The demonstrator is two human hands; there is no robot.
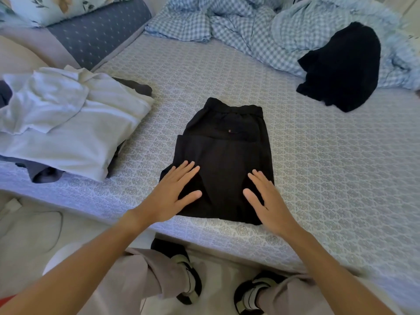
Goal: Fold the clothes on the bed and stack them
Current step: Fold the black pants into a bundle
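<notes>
Folded black trousers [223, 146] lie flat on the bed [318, 169] near its front edge, waistband pointing away from me. My left hand [172, 192] rests flat on their near left corner with straight fingers. My right hand [266, 198] lies flat on the near right corner, fingers spread. To the left a stack of folded white and grey clothes [75, 130] has a loose white garment [43, 103] on top. A crumpled black garment [343, 67] lies at the far right.
A bunched blue checked duvet [261, 26] fills the far side of the bed, partly under the black garment. Pillows [97, 32] sit at the far left. My legs and shoes stand on the floor against the bed's front edge.
</notes>
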